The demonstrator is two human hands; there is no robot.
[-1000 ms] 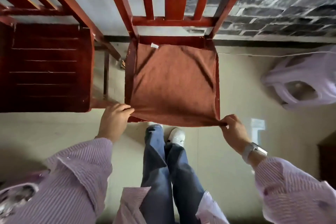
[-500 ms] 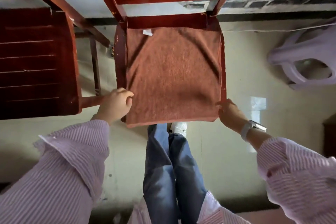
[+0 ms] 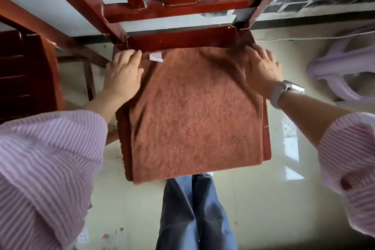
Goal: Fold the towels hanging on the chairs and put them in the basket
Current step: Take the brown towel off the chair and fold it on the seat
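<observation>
A rust-brown towel [image 3: 194, 111] lies folded in half on the seat of a red wooden chair [image 3: 182, 37]. Its fold sits at the near seat edge and its two free edges meet at the far edge, where a white tag shows. My left hand [image 3: 123, 73] rests on the far left corner, thumb spread on the cloth. The far right corner lies under my right hand [image 3: 261, 67], fingers fairly straight, a watch on the wrist. Neither hand plainly pinches the towel.
A second dark red chair [image 3: 26, 71] stands close on the left. A lilac plastic container [image 3: 334, 79], possibly the basket, lies on the glossy floor at right. My legs in jeans [image 3: 194, 213] stand just before the seat. A wall runs behind the chairs.
Both hands carried the towel's near corners from the front seat edge up to the far edge, folding it in half. The pinch has loosened to hands lying on the corners.
</observation>
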